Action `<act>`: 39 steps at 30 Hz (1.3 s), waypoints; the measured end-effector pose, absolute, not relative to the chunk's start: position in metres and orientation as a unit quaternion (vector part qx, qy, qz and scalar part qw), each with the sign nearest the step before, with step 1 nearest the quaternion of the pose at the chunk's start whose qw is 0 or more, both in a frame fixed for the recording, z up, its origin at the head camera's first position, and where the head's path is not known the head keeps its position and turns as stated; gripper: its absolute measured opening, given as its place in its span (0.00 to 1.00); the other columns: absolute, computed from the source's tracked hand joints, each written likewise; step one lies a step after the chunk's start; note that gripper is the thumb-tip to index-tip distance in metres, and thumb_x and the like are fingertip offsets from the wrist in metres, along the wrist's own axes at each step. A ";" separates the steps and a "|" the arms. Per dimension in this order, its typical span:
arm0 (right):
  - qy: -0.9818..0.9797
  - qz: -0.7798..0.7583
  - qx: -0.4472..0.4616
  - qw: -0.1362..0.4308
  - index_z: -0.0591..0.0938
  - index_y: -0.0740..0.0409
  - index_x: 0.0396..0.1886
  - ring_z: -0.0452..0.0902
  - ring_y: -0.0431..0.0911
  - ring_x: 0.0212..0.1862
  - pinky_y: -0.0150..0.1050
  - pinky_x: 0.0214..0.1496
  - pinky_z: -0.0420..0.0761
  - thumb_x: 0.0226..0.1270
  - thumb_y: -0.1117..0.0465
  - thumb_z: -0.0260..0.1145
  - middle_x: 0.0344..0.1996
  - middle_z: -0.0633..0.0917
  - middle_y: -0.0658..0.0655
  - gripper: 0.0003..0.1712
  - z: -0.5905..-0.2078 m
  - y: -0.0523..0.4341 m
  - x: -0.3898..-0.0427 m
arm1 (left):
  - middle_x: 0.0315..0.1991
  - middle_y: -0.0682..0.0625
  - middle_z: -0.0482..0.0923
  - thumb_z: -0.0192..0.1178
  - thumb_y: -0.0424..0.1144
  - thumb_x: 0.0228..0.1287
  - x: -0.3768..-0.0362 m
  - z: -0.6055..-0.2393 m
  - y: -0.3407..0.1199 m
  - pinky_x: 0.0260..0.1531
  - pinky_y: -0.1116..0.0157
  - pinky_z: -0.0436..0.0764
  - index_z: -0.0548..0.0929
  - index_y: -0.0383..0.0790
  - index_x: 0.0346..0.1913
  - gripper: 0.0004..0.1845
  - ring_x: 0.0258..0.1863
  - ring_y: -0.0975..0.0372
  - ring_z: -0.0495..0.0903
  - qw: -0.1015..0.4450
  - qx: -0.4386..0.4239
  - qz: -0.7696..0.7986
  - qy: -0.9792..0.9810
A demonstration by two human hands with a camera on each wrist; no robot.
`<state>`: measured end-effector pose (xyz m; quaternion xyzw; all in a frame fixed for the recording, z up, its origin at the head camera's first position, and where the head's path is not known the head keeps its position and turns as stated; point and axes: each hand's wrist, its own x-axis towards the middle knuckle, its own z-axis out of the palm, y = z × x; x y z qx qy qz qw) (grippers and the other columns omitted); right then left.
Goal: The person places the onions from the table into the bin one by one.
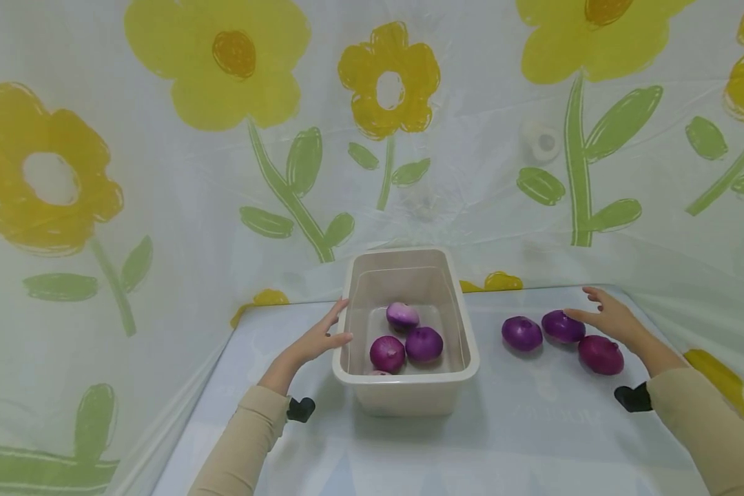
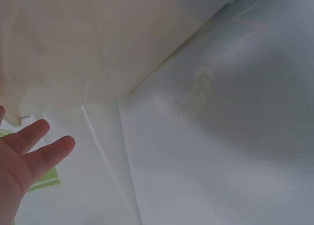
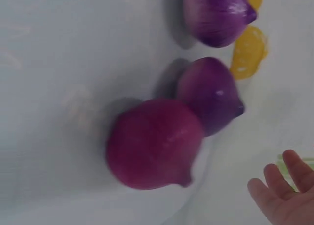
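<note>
Pale, glossy sheeting printed with yellow flowers (image 1: 387, 83) and green leaves forms the backdrop and drapes down to the table (image 1: 533, 427), whose light blue-white surface carries everything else.

A beige plastic tub (image 1: 409, 396) stands near the middle of the table, open side up. Inside it lie three purple onions (image 1: 424, 343): two side by side and touching toward the near wall, one paler onion (image 1: 401, 315) just behind them. A sliver of a further purple item shows at the near inner edge, too little to identify.

Right of the tub, apart from it, three more onions lie on the table in a loose cluster: a purple one (image 1: 522, 333) nearest the tub, a second purple one (image 1: 562, 326) just beside it, and a redder one (image 1: 601, 354) nearest the person. The right wrist view shows the redder onion (image 3: 154, 144) touching its purple neighbour (image 3: 210, 95).

The left hand (image 1: 319, 337) rests against the tub's left wall near the rim, fingers (image 2: 46, 154) straight and slightly spread, gripping nothing.

The right hand (image 1: 610, 318) hovers over the cluster, fingers extended and relaxed, fingertips at the middle purple onion; contact cannot be confirmed.

Both forearms wear tan sleeves (image 1: 707, 427), each with a small black wrist mount (image 1: 634, 397).
</note>
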<state>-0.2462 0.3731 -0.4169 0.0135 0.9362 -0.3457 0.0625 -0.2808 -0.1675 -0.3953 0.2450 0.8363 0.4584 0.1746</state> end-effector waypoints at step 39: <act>0.928 -0.358 0.103 0.034 0.45 0.80 0.62 0.53 0.76 0.54 0.68 0.54 0.61 0.56 0.48 0.66 0.54 0.54 0.86 0.54 -0.508 0.401 -0.218 | 0.73 0.42 0.34 0.56 0.57 0.58 -0.276 -0.394 -0.164 0.62 0.39 0.52 0.41 0.43 0.72 0.48 0.70 0.43 0.41 0.176 0.237 0.457 0.839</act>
